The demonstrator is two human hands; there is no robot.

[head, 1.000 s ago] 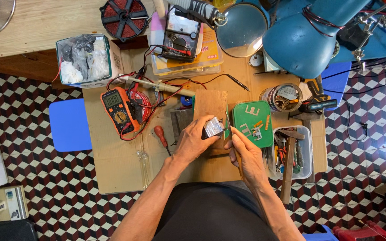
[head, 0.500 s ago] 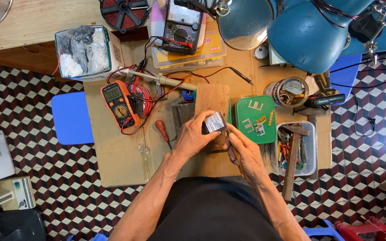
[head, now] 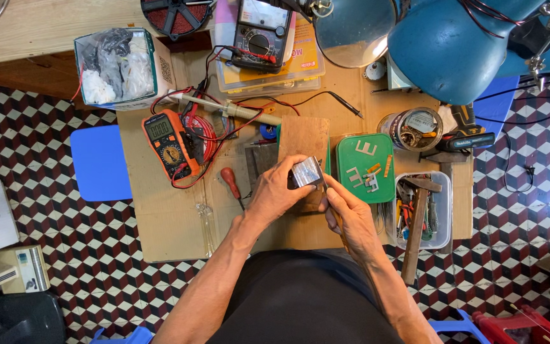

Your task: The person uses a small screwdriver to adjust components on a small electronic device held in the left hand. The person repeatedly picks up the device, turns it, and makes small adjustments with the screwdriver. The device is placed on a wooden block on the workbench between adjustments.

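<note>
since a moment ago the left hand [head: 275, 194] has turned the small shiny metal block [head: 305, 172], grasped above the wooden desk [head: 173, 223], closer to the right hand [head: 351, 213], which grips its lower edge.

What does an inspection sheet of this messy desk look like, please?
Surface: small brown worktable, crowded, with a wooden block in the middle.
Job's things: small shiny metal part held over the block.
Clutter: orange multimeter, black analog meter, red-handled screwdriver, green tin lid with small pieces, hammer across a clear tool tray, tin of bits, box of bags.
Hands: left hand grips the metal part; right hand touches its right edge.
Cables: red and black leads tangled by the multimeter.
Surroundings: checkered floor, blue stool, blue lamps overhead.
</note>
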